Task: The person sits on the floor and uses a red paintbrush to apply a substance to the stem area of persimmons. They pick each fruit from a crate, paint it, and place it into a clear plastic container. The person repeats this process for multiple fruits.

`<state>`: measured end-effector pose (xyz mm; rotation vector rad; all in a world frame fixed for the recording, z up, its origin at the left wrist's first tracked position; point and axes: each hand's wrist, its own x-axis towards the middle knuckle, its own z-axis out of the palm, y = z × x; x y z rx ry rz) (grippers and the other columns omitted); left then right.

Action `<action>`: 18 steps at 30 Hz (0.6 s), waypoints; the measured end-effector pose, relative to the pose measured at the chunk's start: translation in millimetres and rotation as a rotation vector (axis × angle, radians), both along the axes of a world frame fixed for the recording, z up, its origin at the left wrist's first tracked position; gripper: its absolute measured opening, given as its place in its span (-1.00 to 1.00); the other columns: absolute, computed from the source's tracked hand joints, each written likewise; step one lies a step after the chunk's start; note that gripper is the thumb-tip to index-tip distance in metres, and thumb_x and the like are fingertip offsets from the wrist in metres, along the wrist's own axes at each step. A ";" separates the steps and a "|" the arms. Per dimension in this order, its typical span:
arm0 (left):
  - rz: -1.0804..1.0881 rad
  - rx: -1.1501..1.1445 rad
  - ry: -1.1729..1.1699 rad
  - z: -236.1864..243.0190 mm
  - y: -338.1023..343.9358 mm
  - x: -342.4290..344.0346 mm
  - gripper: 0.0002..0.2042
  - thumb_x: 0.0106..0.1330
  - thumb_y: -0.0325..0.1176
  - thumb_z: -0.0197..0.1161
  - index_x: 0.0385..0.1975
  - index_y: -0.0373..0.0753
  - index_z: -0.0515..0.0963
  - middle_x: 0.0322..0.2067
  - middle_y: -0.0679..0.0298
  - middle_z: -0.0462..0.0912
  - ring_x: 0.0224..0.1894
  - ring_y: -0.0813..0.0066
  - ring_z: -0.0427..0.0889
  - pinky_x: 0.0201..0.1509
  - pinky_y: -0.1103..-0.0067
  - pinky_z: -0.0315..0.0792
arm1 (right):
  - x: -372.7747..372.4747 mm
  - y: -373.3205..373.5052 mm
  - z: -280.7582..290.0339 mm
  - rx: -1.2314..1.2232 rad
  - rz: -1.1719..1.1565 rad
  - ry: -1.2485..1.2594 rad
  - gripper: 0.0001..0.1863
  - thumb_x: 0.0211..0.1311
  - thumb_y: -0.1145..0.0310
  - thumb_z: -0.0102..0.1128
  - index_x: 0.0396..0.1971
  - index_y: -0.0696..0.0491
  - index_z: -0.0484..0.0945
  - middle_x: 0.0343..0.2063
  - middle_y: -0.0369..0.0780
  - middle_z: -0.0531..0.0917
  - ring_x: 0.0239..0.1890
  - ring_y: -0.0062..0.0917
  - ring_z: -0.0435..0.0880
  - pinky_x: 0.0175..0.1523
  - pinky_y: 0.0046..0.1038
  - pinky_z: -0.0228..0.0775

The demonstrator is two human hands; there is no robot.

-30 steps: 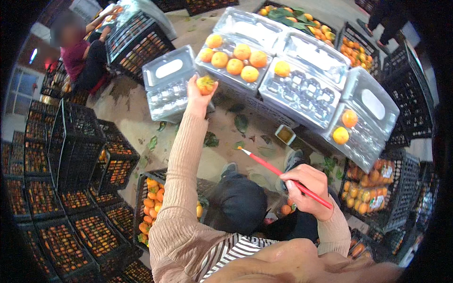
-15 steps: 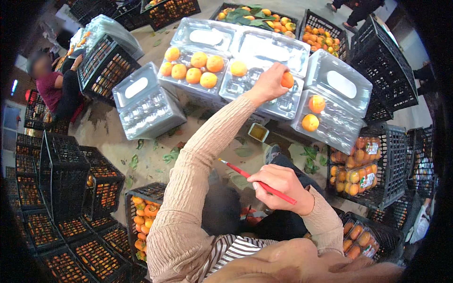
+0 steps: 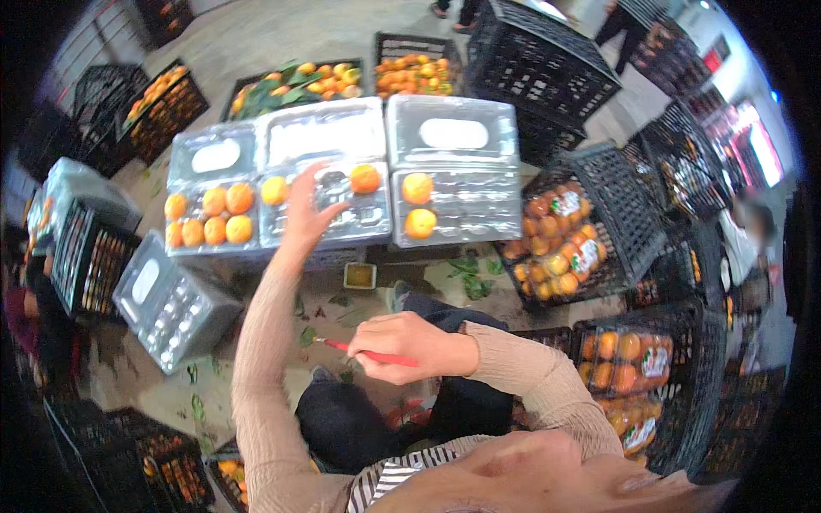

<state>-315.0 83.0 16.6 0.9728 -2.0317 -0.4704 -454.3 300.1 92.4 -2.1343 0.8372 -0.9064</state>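
Observation:
My left hand [image 3: 310,209] reaches over the middle clear plastic clamshell tray [image 3: 282,232], fingers spread with nothing in them. That tray holds one persimmon [image 3: 274,190] left of the hand and another persimmon [image 3: 365,178] at its right corner. My right hand [image 3: 410,346] grips a slim red paintbrush [image 3: 389,358], its tip pointing left over the floor. The left clamshell tray [image 3: 181,247] carries several persimmons [image 3: 214,202]; the right clamshell tray [image 3: 479,208] has two in its left column. Below the trays sits a small square dish [image 3: 360,275] with brownish liquid.
Stacked empty clamshells [image 3: 175,308] stand at the left. Black crates of loose persimmons [image 3: 416,74] line the far side. At right, a tilted crate [image 3: 611,214] and a nearer crate [image 3: 684,410] hold packed fruit. Leaves [image 3: 470,278] litter the floor. A person [image 3: 742,244] is at far right.
My left hand has let go of the persimmon at the middle tray's right corner and drawn back leftward, fingers spreading. The view has turned right; my right hand still holds the paintbrush.

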 end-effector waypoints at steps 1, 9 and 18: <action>0.081 0.031 0.100 -3.6 15.8 33.9 -0.36 -0.01 -0.37 0.42 0.12 -0.27 0.31 0.12 0.09 0.37 0.15 0.22 0.36 0.23 0.40 0.22 | 1.1 -0.8 -2.0 0.000 0.006 -0.007 -0.91 -0.03 0.45 0.12 -0.48 0.13 0.48 -0.49 -0.15 0.55 -0.42 -0.26 0.56 -0.33 -0.31 0.42; 1.451 0.171 0.050 -67.2 263.1 315.9 -0.74 0.30 -0.36 0.04 -0.17 -0.46 0.43 -0.26 0.05 0.48 -0.24 0.26 0.48 -0.13 0.42 0.39 | 11.1 8.4 -10.1 -0.030 -0.027 -0.037 -0.93 -0.01 0.45 0.11 -0.50 0.11 0.49 -0.52 -0.16 0.57 -0.46 -0.25 0.57 -0.39 -0.30 0.42; 1.815 0.422 0.147 -163.7 363.9 320.7 -0.47 0.28 -0.23 0.17 0.21 -0.18 0.19 0.16 0.01 0.15 0.14 0.03 0.23 0.04 0.14 0.36 | 39.1 6.5 -15.0 -0.002 0.000 0.025 -0.92 -0.04 0.42 0.11 -0.53 0.10 0.51 -0.54 -0.15 0.58 -0.48 -0.23 0.57 -0.39 -0.28 0.42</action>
